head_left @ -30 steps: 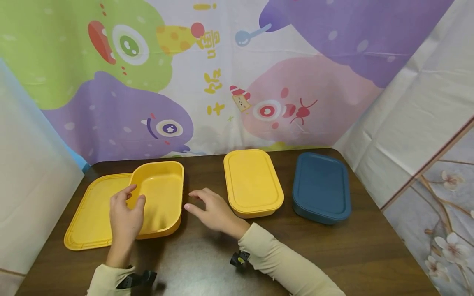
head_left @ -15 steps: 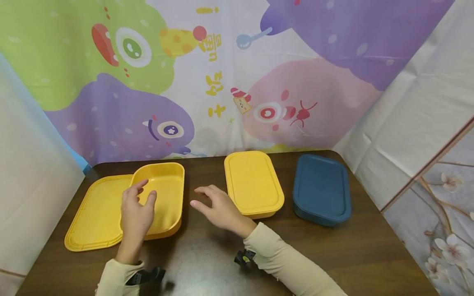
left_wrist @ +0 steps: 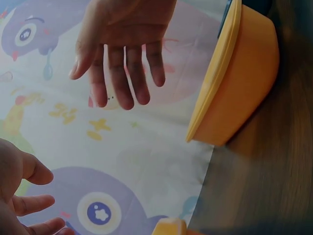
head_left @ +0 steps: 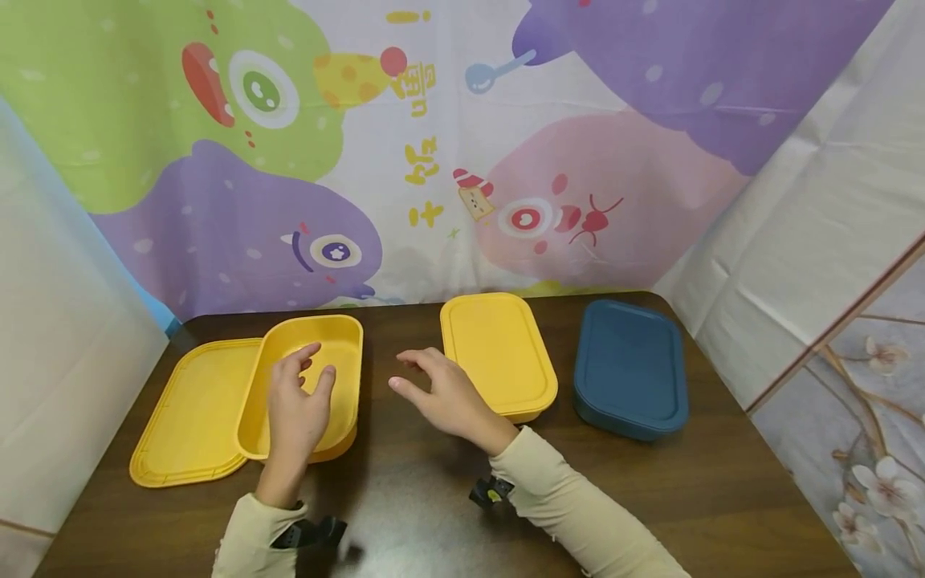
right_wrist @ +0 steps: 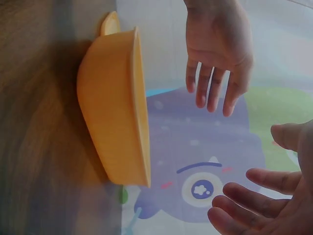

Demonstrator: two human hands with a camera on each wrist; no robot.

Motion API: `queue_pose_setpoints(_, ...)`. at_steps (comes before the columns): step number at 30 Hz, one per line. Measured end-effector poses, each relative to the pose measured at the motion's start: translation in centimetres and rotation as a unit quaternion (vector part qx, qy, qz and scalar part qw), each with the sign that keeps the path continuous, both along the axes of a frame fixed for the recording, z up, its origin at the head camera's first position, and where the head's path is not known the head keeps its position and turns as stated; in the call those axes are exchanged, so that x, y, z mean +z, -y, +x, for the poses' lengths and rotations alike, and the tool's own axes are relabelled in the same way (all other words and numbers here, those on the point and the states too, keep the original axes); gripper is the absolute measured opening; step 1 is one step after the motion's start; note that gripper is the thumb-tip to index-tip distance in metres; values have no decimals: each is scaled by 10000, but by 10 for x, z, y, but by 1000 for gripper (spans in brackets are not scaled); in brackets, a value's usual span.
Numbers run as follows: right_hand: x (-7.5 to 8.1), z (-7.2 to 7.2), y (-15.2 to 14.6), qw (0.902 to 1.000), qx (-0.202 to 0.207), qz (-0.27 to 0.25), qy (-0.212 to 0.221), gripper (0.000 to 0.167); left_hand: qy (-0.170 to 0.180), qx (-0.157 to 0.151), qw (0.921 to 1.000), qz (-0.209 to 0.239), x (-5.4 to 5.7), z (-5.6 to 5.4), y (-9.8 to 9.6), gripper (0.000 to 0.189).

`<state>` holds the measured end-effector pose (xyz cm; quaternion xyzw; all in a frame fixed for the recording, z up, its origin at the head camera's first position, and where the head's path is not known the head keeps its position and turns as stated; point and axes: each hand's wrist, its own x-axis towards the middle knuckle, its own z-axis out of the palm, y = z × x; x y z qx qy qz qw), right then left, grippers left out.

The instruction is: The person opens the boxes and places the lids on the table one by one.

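Over the uncovered yellow food box [head_left: 340,353] hovers my left hand [head_left: 298,413], its fingers loosely bent and holding nothing. Partly beneath or against that box, on its left, lies a flat yellow lid [head_left: 191,417]. My right hand [head_left: 451,397] is in the air between the uncovered box and a lidded yellow box [head_left: 499,349], whose near left side it overlaps in the head view. Both palms face each other in the wrist views; the left hand [right_wrist: 220,49] appears above the uncovered box's level, and the right hand [left_wrist: 129,49] also grips nothing.
A lidded dark blue box [head_left: 632,365] stands on the right part of the brown wooden table [head_left: 419,506]. A printed cartoon cloth [head_left: 433,160] hangs behind the table's far edge. White cloth hangs at both sides.
Both hands have moved to the right, the left one from the lid's side to over the uncovered box. The boxes and the lid have stayed in place.
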<state>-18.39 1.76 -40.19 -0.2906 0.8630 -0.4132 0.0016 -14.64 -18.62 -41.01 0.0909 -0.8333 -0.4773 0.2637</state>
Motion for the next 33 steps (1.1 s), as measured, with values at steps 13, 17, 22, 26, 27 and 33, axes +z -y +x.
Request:
queue_pose_setpoints(13, 4, -4, -16, 9998, -196, -24, -1, 44, 219, -310, 9991, 210, -1, -5, -23, 35)
queue_pose_setpoints(17, 5, -5, -20, 9996, -284, -59, -17, 43, 295, -423, 9985, 205, -2, -6, -29, 36)
queue_pose_setpoints(22, 5, -6, -26, 9992, -389, -104, 38, 43, 232, -471, 9985, 146, -3, -8, -37, 36)
queue_pose_setpoints(26, 3, -7, -31, 9988, -445, -199, 107, 44, 190, -560, 9982, 82, -5, -9, -43, 36)
queue_pose_setpoints(27, 2, -8, -32, 9986, -467, -217, 98, 44, 182, -581, 9981, 75, -6, -10, -45, 36)
queue_pose_setpoints(33, 1, -10, -38, 9979, -587, -271, 80, 43, 166, -714, 9973, 68, -8, -12, -54, 36)
